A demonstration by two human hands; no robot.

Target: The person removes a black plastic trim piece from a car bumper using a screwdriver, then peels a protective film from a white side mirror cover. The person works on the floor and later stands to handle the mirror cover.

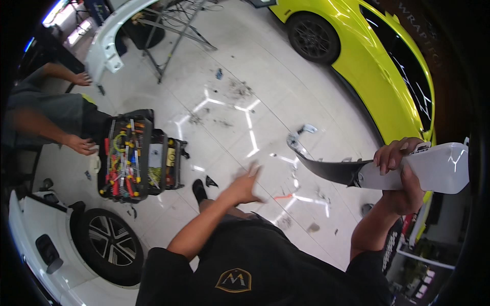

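The right hand (400,163) is closed tight around a long car part (377,171), white at the end near the hand and black where it curves away to a thin tip, and it holds the part up in the air on the right side, well above the floor (265,76). Gripping it near the white end likely lets the black end swing free without scraping the tiles. The left hand (245,186) is open with fingers spread and holds nothing; it looks a bit blurred and hangs over the floor, maybe for balance. A black tool bag (135,155) sits open on the floor to the left, with many red and yellow handles standing up so they are easy to grab. Another person's 2 hands (81,145) are near that bag. A yellow car (372,56) is parked at the top right, and a white car with a black wheel (109,245) is at the lower left. A gold triangle badge sits on the black shirt (255,265). Dark lettering on the far right wall is too bent to make out
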